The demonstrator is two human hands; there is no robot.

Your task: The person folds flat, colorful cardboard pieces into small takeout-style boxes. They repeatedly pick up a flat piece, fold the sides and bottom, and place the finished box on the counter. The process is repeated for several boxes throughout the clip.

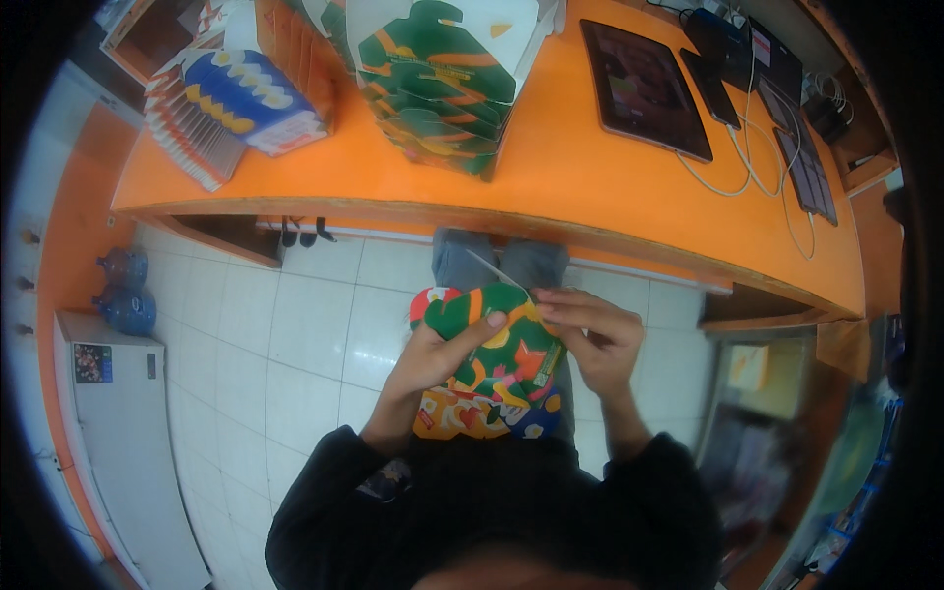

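Observation:
Over my lap is a green paper food carton (531,366) with a red, orange and yellow pattern. My left hand (433,359) grips its left side, the thumb lying across the printed face. At the upper right edge, the fingers of my right hand (598,339) pinch the carton; a thin pale flap edge juts up and left from there. Below it on my lap lie more printed cartons (457,415), yellow-orange with blue at the right, partly covered by the green one.
On the orange desk (551,182) ahead stand nested green cartons (433,88) and, to the left, stacked blue-and-white cartons (251,98). A tablet (644,88), phones (710,87) and white cables are at the right. A white fridge (128,442) and blue water jugs (128,310) stand left.

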